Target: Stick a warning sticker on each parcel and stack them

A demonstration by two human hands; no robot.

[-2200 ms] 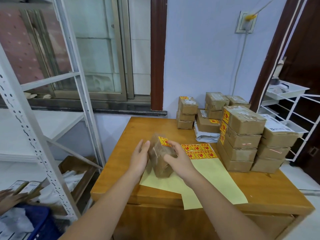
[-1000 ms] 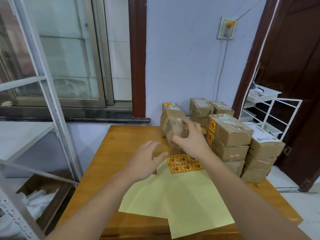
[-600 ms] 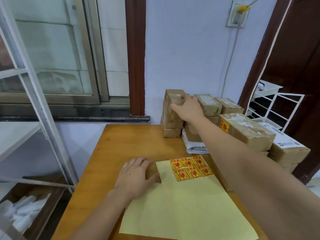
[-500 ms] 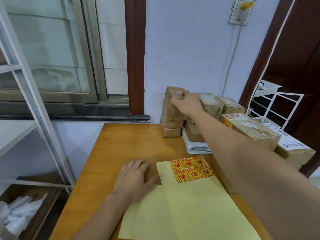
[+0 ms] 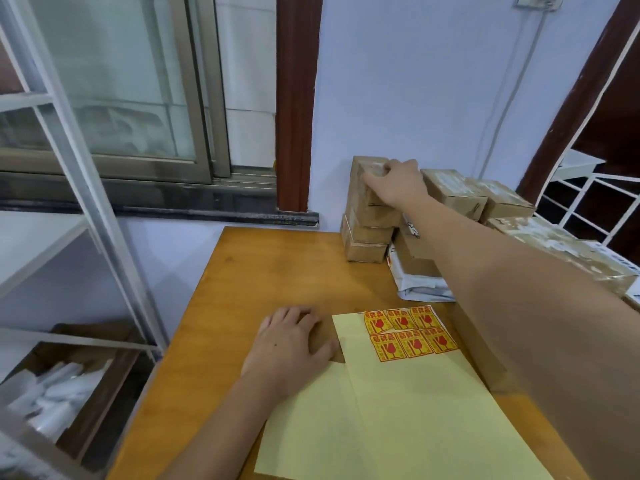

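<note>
The right hand [image 5: 398,185] reaches far across the table [image 5: 242,289] and grips the top parcel [image 5: 362,181] of a stack at the back wall, fingers curled over its upper edge and front face. The hand covers most of that box, so whether a warning sticker is on it cannot be seen from here. Under it sits the stack [image 5: 365,233] of small brown parcels, the lowest resting on the tabletop; how many are in it is hard to count.

The left hand [image 5: 291,348] lies flat and relaxed on the wood, holding nothing, its thumb side touching the corner of the yellow backing sheet [image 5: 398,410]. Six red-and-yellow stickers [image 5: 408,334] remain in two rows at the sheet's far end; their print is too small to read.

The outstretched right forearm hides much of the right side of the table. Behind it, more parcels [image 5: 453,188] show only their taped tops, and a grey-white mailer bag [image 5: 419,289] pokes out from under a box. A larger carton [image 5: 568,251] at the right edge is cut off by the frame. To the left stands a white metal shelf rack [image 5: 97,188], with a blurred wooden crate [image 5: 104,382] of pale bags beneath it.
</note>
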